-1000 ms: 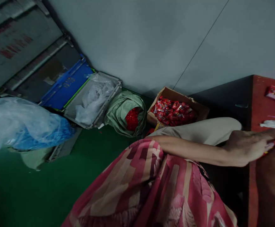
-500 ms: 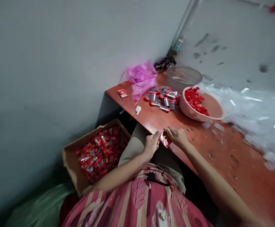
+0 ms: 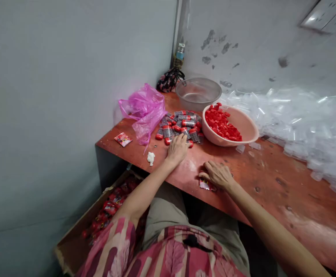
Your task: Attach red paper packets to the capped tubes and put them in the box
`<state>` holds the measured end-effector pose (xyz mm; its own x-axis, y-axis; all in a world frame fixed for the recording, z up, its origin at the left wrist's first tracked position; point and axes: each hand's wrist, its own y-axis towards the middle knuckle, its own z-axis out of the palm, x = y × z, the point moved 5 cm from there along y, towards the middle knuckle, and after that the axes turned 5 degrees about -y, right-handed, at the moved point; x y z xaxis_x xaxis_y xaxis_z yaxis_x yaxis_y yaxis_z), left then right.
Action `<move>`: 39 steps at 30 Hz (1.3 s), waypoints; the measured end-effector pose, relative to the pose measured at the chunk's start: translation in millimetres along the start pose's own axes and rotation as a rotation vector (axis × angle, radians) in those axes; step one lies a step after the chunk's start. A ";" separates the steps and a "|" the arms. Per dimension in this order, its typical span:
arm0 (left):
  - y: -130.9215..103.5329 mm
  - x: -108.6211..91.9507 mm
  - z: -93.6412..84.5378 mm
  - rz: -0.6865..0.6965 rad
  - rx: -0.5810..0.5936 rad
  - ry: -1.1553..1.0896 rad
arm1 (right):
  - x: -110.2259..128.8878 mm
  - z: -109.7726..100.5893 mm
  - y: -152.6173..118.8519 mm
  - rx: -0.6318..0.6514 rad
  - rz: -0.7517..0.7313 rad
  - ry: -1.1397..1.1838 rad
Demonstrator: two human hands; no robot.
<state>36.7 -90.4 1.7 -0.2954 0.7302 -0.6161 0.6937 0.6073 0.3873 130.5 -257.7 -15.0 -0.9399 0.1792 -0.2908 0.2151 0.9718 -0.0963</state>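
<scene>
My left hand [image 3: 178,149] reaches to the near edge of a pile of small clear tubes with red caps [image 3: 182,122]. Its fingers bend down over a tube, and whether they grip it is unclear. My right hand [image 3: 218,175] rests near the table's front edge, its fingers curled over a red printed packet [image 3: 207,185] lying on the table. Behind the right hand stands a pink bowl [image 3: 254,132] holding red caps [image 3: 221,124].
The red-brown table [image 3: 185,175] also bears a pink plastic bag [image 3: 146,109], a flat packet [image 3: 123,139], white crumpled scrap [image 3: 151,158], a clear basin [image 3: 198,94] and many clear plastic pieces [image 3: 306,123]. Below left, a carton [image 3: 72,240] holds red packets [image 3: 108,209].
My left hand has let go of the red packet and moved forward to the tube pile. My right hand has brought the packet down onto the table. The view has shifted right.
</scene>
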 end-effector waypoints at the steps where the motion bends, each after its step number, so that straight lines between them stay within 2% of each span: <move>1: 10.6 0.8 4.8 0.000 0.018 0.078 | -3.4 0.4 -1.2 0.006 0.022 0.018; 5: 39.2 9.0 19.7 -0.113 0.079 0.303 | -18.0 -0.5 -8.0 -0.023 0.114 0.125; 8: 39.6 11.1 28.4 -0.128 0.137 0.369 | -22.8 -1.7 -17.6 -0.094 0.150 0.214; 13: 2.9 3.4 38.2 -0.078 0.195 0.386 | -23.3 2.1 -40.7 -0.217 0.155 0.388; 17: -21.3 -2.1 43.3 -0.082 0.194 0.328 | -26.2 8.3 -50.6 -0.243 0.170 0.538; 19: -27.8 -4.2 39.3 -0.072 0.127 0.276 | -29.1 8.2 -48.7 -0.261 0.179 0.605; 23: -52.9 -11.7 17.4 -0.015 -0.064 0.140 | -35.3 -1.1 -33.5 -0.302 0.162 0.678; 26: -85.3 -26.9 8.4 0.068 -0.063 0.095 | -38.7 -9.7 -23.6 -0.341 0.114 0.704; 29: -112.5 -50.5 19.0 0.177 0.071 0.135 | -42.3 -8.4 -26.7 -0.354 0.098 0.746; 32: -121.6 -68.6 39.6 0.198 0.157 0.227 | -45.7 3.1 -45.6 -0.333 0.127 0.819; 36: -116.6 -73.3 61.8 0.107 0.177 0.297 | -49.2 20.6 -79.6 -0.319 0.227 0.967; 39: -115.0 -71.4 64.9 0.092 0.129 0.273 | -44.5 29.6 -92.6 -0.284 0.268 1.104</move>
<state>20.6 -232.7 -43.4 -0.3805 0.8480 -0.3690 0.7983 0.5026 0.3319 160.3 -360.1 -21.4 -0.6239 0.2838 0.7282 0.5057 0.8570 0.0992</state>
